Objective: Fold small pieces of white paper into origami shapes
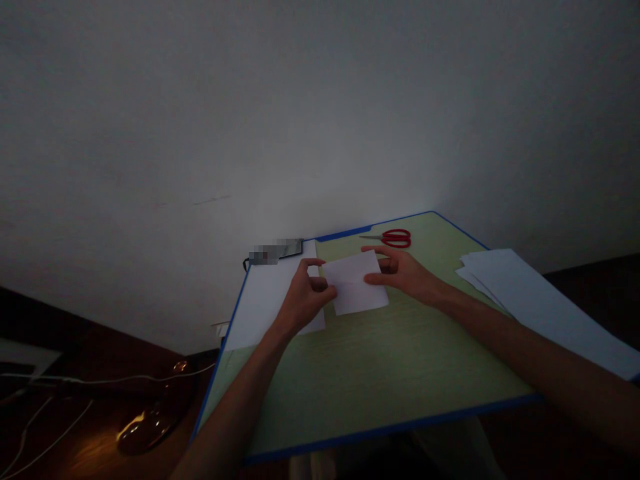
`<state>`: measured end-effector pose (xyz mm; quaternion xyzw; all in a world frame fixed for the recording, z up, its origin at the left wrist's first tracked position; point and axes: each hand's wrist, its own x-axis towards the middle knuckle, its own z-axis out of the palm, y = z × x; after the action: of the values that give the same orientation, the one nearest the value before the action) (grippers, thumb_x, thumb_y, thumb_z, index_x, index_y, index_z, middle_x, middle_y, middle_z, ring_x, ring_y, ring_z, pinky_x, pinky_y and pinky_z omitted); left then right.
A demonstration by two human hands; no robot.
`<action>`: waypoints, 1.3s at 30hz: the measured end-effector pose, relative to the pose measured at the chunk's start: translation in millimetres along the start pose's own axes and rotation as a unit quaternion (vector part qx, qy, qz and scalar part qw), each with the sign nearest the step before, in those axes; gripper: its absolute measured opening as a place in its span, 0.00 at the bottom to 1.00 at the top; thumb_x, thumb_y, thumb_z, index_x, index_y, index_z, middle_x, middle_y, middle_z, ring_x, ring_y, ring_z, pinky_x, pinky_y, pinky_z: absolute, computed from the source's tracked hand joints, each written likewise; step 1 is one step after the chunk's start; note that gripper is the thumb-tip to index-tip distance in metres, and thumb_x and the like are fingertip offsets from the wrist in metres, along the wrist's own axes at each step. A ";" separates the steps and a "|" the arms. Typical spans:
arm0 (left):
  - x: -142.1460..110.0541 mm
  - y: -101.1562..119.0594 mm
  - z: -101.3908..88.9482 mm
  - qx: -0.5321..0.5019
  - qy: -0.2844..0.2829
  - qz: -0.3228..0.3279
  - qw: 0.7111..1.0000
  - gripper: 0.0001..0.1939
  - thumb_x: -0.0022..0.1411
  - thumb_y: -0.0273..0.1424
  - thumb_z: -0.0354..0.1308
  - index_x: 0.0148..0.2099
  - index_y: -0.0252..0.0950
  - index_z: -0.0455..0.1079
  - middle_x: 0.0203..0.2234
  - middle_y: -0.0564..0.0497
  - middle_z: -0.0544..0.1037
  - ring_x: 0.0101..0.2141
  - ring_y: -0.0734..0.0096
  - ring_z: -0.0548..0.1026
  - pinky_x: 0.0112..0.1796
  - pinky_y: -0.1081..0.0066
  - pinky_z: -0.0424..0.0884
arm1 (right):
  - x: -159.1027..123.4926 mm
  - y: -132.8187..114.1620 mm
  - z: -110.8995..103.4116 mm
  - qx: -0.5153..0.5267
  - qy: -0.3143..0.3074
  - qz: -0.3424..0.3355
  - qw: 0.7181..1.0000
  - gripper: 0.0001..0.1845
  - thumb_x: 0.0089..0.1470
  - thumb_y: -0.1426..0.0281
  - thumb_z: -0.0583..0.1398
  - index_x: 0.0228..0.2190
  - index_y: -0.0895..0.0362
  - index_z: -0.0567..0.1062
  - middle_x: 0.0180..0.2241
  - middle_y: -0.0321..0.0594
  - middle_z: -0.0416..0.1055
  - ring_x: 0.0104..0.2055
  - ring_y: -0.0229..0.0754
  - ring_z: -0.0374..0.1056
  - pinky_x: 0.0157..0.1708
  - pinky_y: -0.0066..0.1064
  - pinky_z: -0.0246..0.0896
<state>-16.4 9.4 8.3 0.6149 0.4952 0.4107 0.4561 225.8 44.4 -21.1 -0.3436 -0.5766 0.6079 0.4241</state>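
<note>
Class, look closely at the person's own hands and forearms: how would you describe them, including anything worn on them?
The left hand and right hand are both ungloved. The left forearm and right forearm are slender and bare, with no sleeve showing. No watch or bracelet shows at either wrist. The picture is too dim to rule out small rings.

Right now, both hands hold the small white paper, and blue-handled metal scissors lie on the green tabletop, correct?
Wrong handle colour: the head view shows red-handled metal scissors on the green tabletop. The left hand and right hand hold the small white paper.
</note>
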 end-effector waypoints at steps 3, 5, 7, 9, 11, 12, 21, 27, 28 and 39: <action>-0.1 0.1 -0.2 -0.019 -0.019 0.005 1.000 0.29 0.50 0.28 0.63 0.53 0.37 0.56 0.21 0.61 0.74 0.23 0.75 0.72 0.26 0.78 0.63 | -0.5 0.4 -1.4 -0.003 0.004 -0.011 1.000 0.41 0.45 0.69 0.73 0.59 0.53 0.65 0.41 0.44 0.82 0.45 0.50 0.79 0.49 0.50 0.76; -0.2 -0.3 -0.5 -0.026 -0.032 0.016 0.999 0.29 0.51 0.27 0.62 0.54 0.37 0.56 0.19 0.63 0.72 0.21 0.78 0.69 0.26 0.78 0.60 | -0.4 0.6 -2.3 -0.009 0.009 -0.019 1.000 0.41 0.45 0.69 0.73 0.59 0.53 0.66 0.40 0.43 0.82 0.44 0.50 0.79 0.48 0.50 0.76; -0.4 -1.0 -1.1 -0.032 -0.042 0.031 0.998 0.29 0.51 0.25 0.60 0.55 0.37 0.57 0.19 0.64 0.71 0.20 0.79 0.67 0.26 0.78 0.59 | 0.0 -0.6 -3.4 -0.012 0.015 -0.026 0.999 0.41 0.45 0.68 0.73 0.59 0.53 0.66 0.40 0.44 0.82 0.44 0.50 0.79 0.48 0.51 0.76; -0.7 -1.5 -1.7 -0.036 -0.040 0.039 0.998 0.30 0.51 0.24 0.59 0.56 0.37 0.56 0.22 0.61 0.74 0.22 0.79 0.68 0.28 0.77 0.61 | 0.3 -3.8 -4.8 -0.012 0.024 -0.036 0.999 0.38 0.45 0.68 0.73 0.58 0.54 0.69 0.42 0.44 0.82 0.45 0.49 0.79 0.50 0.51 0.75; -1.1 -1.1 -2.0 -0.041 -0.040 0.041 0.998 0.31 0.49 0.22 0.58 0.56 0.37 0.57 0.27 0.57 0.77 0.27 0.76 0.72 0.31 0.75 0.65 | 0.1 -8.4 -6.7 -0.018 0.033 -0.051 0.998 0.32 0.45 0.67 0.72 0.53 0.55 0.74 0.45 0.45 0.81 0.47 0.49 0.78 0.53 0.50 0.73; -1.4 -0.3 -1.7 -0.045 -0.043 0.042 0.997 0.30 0.48 0.22 0.58 0.55 0.37 0.58 0.30 0.54 0.79 0.30 0.74 0.75 0.33 0.73 0.67 | -0.4 -10.7 -7.8 -0.027 0.039 -0.060 0.997 0.28 0.45 0.67 0.72 0.50 0.55 0.77 0.46 0.45 0.81 0.48 0.49 0.77 0.54 0.49 0.72; -12.1 5.3 22.7 -0.077 -0.020 0.044 0.996 0.35 0.52 0.34 0.72 0.59 0.40 0.61 0.43 0.46 0.78 0.40 0.63 0.79 0.39 0.66 0.74 | -15.2 -22.5 0.5 -0.098 -0.063 -0.042 0.992 0.25 0.52 0.64 0.68 0.52 0.55 0.77 0.42 0.43 0.81 0.41 0.47 0.77 0.39 0.38 0.74; -14.7 2.1 32.5 -0.100 0.011 0.063 0.993 0.18 0.53 0.37 0.72 0.40 0.36 0.69 0.37 0.46 0.82 0.38 0.64 0.80 0.40 0.66 0.76 | -14.5 -23.5 6.7 -0.121 0.019 -0.106 0.987 0.40 0.47 0.64 0.72 0.60 0.53 0.69 0.37 0.40 0.79 0.39 0.45 0.77 0.42 0.40 0.74; -14.1 2.6 32.7 -0.115 0.032 0.059 0.991 0.19 0.52 0.37 0.72 0.40 0.36 0.68 0.37 0.47 0.82 0.37 0.64 0.80 0.39 0.66 0.76 | -13.4 -22.1 6.4 -0.096 0.027 -0.106 0.989 0.43 0.47 0.65 0.72 0.62 0.52 0.65 0.38 0.40 0.79 0.40 0.46 0.77 0.43 0.41 0.75; -11.5 0.3 32.4 -0.169 0.130 0.042 0.976 0.30 0.47 0.35 0.76 0.46 0.39 0.61 0.34 0.53 0.80 0.34 0.67 0.79 0.34 0.70 0.76 | -9.7 -4.6 24.9 -0.031 0.020 -0.025 0.999 0.30 0.40 0.66 0.75 0.46 0.56 0.75 0.42 0.44 0.81 0.40 0.48 0.79 0.43 0.43 0.77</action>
<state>12.6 -6.9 0.0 0.4908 0.4472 0.5838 0.4673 207.7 25.2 -14.8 -0.3545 -0.5947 0.5720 0.4398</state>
